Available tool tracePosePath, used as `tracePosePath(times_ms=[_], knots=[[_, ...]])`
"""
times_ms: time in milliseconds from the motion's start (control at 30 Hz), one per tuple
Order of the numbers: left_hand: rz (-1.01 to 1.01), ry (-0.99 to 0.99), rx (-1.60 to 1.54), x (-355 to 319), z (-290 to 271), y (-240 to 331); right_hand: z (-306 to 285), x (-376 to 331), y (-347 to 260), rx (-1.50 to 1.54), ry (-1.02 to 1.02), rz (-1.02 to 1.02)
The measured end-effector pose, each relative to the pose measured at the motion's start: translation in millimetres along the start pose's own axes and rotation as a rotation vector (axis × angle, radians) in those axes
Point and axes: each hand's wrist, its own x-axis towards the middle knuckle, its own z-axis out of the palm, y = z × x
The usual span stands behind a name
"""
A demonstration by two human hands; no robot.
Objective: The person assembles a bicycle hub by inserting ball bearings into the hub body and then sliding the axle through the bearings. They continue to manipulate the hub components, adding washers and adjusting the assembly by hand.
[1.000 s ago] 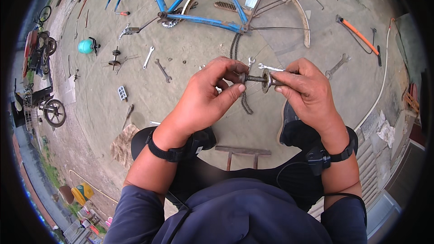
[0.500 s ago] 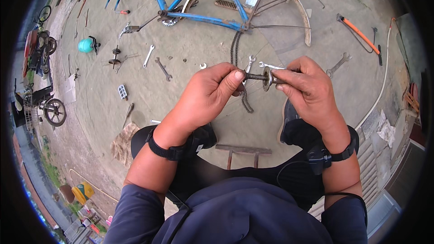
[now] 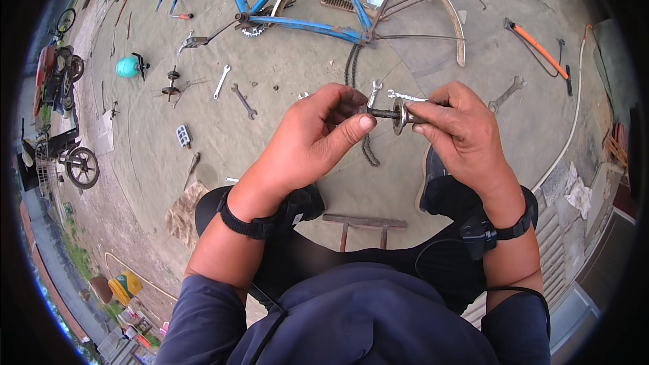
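Observation:
In front of me I hold a bicycle wheel hub (image 3: 401, 116) level, its dark axle (image 3: 384, 114) pointing left. My right hand (image 3: 463, 125) is closed round the hub's right part, thumb below and fingers above. At the axle's left end is my left hand (image 3: 321, 128), thumb tip against the end and forefinger curved above it. Its other fingers are bent and partly hidden, so any small part among them cannot be made out. Beyond the hub lie a wrench (image 3: 375, 91), a second wrench (image 3: 403, 96) and a bicycle chain (image 3: 351, 66).
A blue bicycle frame (image 3: 307, 26) lies at the far side with a mudguard. On the ground are a brush (image 3: 337, 4), a pedal (image 3: 183, 136), a turquoise round object (image 3: 127, 67), an orange-handled hacksaw (image 3: 539, 49) and several wrenches. A low wooden stool (image 3: 365, 222) is between my legs.
My left thumb and fingers have loosened from their pinch on the axle end, the forefinger lifting and the thumb sliding lower. The right hand and hub have hardly moved.

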Motion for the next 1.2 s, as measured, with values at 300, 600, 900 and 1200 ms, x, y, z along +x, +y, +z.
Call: tracePosePath(times_ms=[300,600,900,1200], knots=[[0.018,0.029,0.044,0.6,-0.9,-3.5,-0.8,0.3,-0.6,-0.009,-0.013,0.005],[-0.049,-0.029,0.072,2.1,-3.9,-0.5,-0.4,-0.2,0.7,-0.006,0.002,-0.005],[-0.074,-0.061,0.079,3.5,-3.1,-1.3,0.2,-0.7,1.0,-0.024,0.001,-0.005],[-0.119,-0.062,0.040,3.4,-0.9,-0.1,-0.2,0.0,0.3,-0.020,0.002,-0.018]])
